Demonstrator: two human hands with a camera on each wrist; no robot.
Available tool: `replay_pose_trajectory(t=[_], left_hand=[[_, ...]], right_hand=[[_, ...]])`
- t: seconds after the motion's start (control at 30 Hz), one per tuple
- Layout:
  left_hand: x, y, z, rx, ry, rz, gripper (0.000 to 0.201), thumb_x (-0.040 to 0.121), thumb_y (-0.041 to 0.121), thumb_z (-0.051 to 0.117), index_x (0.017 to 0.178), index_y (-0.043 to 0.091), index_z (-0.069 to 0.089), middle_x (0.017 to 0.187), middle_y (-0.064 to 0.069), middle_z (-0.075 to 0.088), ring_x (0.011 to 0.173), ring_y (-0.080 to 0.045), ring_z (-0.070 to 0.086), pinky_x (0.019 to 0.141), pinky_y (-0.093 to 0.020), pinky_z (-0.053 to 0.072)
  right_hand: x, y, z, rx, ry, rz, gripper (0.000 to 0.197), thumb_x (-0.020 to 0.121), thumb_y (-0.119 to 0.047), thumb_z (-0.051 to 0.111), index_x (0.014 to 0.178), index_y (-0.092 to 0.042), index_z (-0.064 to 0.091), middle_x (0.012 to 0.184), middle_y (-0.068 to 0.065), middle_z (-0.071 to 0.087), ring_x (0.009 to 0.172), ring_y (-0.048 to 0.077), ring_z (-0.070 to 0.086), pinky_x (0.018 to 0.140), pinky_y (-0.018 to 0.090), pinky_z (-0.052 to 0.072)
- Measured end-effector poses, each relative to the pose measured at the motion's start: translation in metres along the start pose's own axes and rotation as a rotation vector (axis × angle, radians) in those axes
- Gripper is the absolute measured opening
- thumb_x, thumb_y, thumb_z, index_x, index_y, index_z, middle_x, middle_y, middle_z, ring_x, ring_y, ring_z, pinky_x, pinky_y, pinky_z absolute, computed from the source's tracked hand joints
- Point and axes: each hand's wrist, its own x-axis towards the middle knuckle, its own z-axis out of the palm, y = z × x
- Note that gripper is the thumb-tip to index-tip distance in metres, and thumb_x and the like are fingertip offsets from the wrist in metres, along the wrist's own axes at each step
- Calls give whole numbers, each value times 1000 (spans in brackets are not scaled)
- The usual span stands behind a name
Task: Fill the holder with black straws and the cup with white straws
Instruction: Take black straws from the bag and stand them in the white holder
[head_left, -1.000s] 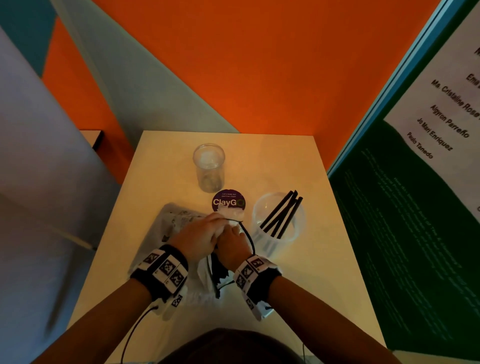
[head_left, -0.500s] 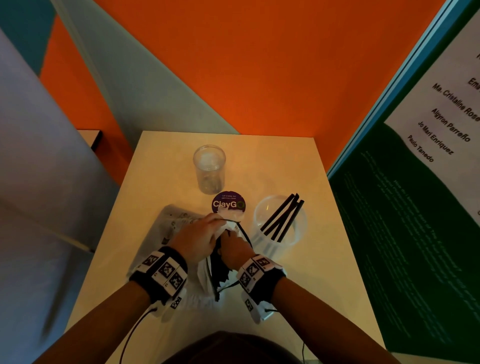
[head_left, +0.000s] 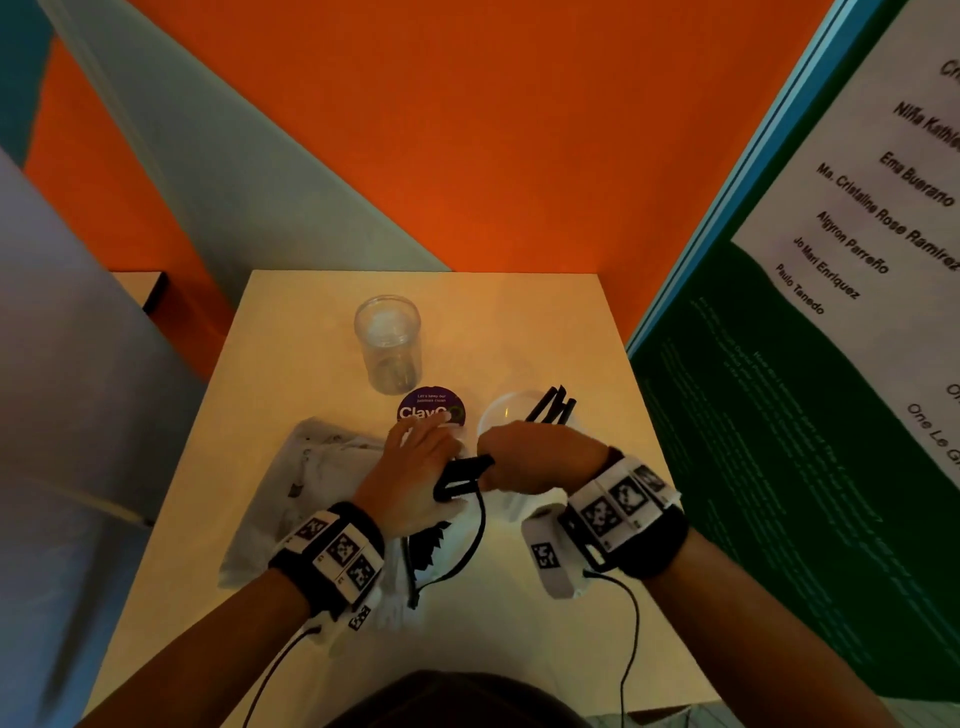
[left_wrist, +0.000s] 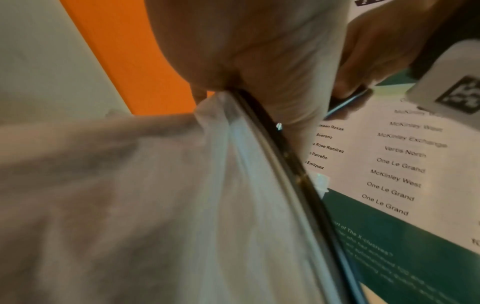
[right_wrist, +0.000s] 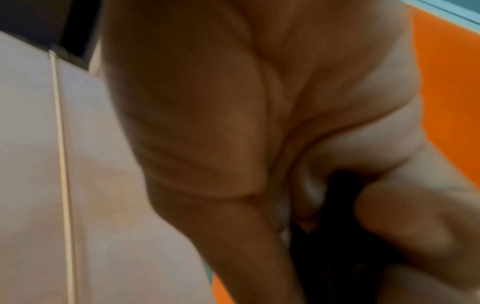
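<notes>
Straws (head_left: 462, 475) first: from the head view, your right hand (head_left: 535, 457) curls around a small bunch of black ones just this side of the holder (head_left: 498, 415), which already stands a few black straws, while your left hand (head_left: 415, 467) lies with fingers spread on the plastic bag (head_left: 322, 467) beside that holder and the clear cup (head_left: 387, 343) stands beyond it, no white straws in it. From the left wrist, your palm (left_wrist: 259, 51) presses the filmy bag (left_wrist: 155, 205) with a black straw (left_wrist: 285, 152) running under it. From the right wrist, blurred fingers (right_wrist: 415, 216) close on something black; these straws look light, slick and easily kinked, so I'd grip the bunch mid-length.
</notes>
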Motion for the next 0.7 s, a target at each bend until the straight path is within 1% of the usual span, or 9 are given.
replay_pose_trajectory(t=[0.07, 0.1, 0.17, 0.23, 0.37, 0.47, 0.57, 0.63, 0.7], left_hand=[[9, 7, -4, -152, 78, -26, 25, 74, 30, 72, 94, 18, 62, 100, 5, 60, 106, -18, 55, 96, -29, 33], [12, 11, -5, -205, 88, -35, 17, 76, 27, 71, 88, 18, 62, 87, 8, 58, 88, -15, 56, 83, -25, 37], [18, 14, -7, -291, 50, -75, 8, 82, 24, 65, 84, 18, 61, 73, 11, 54, 65, -3, 50, 61, -17, 36], [21, 13, -5, -374, 21, -150, 7, 88, 24, 62, 95, 22, 61, 70, 12, 57, 56, 3, 52, 52, -12, 39], [29, 13, -4, -546, 90, -248, 5, 92, 26, 60, 96, 27, 57, 64, 3, 61, 54, -1, 56, 52, -11, 42], [40, 20, -4, -605, 125, -187, 16, 93, 25, 58, 107, 18, 60, 84, 4, 66, 77, -2, 63, 68, -16, 49], [49, 27, -4, -652, 138, -169, 20, 92, 20, 58, 111, 14, 59, 98, -2, 67, 92, -15, 64, 79, -31, 51], [53, 32, -6, -665, 186, -198, 19, 92, 22, 59, 111, 17, 58, 94, 1, 67, 89, -16, 66, 75, -32, 53], [57, 35, -10, -714, 197, -220, 14, 91, 28, 61, 105, 23, 57, 82, 9, 66, 79, -15, 67, 65, -30, 51]], right_hand=[[-14, 5, -11, 23, 22, -2, 33, 96, -29, 52, 101, 1, 63, 82, 8, 60, 62, 15, 47, 50, 21, 30], [-20, 7, -14, 56, 42, -2, 35, 96, -32, 52, 99, 1, 64, 87, 12, 64, 65, 17, 51, 53, 24, 33], [-27, 14, -20, 162, 127, -9, 40, 93, -42, 53, 105, -5, 63, 100, 12, 65, 79, 20, 56, 63, 29, 40], [-31, 22, -22, 355, 272, -2, 51, 89, -54, 54, 123, -17, 54, 111, 4, 61, 95, 19, 58, 74, 29, 44], [-24, 31, -10, 854, 677, -68, 63, 84, -55, 57, 136, -28, 35, 120, -4, 54, 110, 11, 54, 80, 21, 43], [-10, 23, 8, 985, 752, -173, 47, 89, -49, 54, 128, -28, 39, 116, -9, 60, 104, 1, 59, 87, 24, 46], [-3, 15, 16, 1172, 796, -326, 28, 93, -30, 59, 116, -23, 45, 105, -2, 66, 106, 17, 63, 94, 37, 50], [-5, 13, 14, 1302, 847, -444, 23, 92, -18, 61, 109, -20, 46, 95, 6, 66, 103, 32, 64, 94, 45, 49], [-9, 12, 9, 1332, 922, -506, 16, 92, -11, 59, 101, -17, 47, 83, 9, 62, 85, 31, 64, 84, 48, 49]])
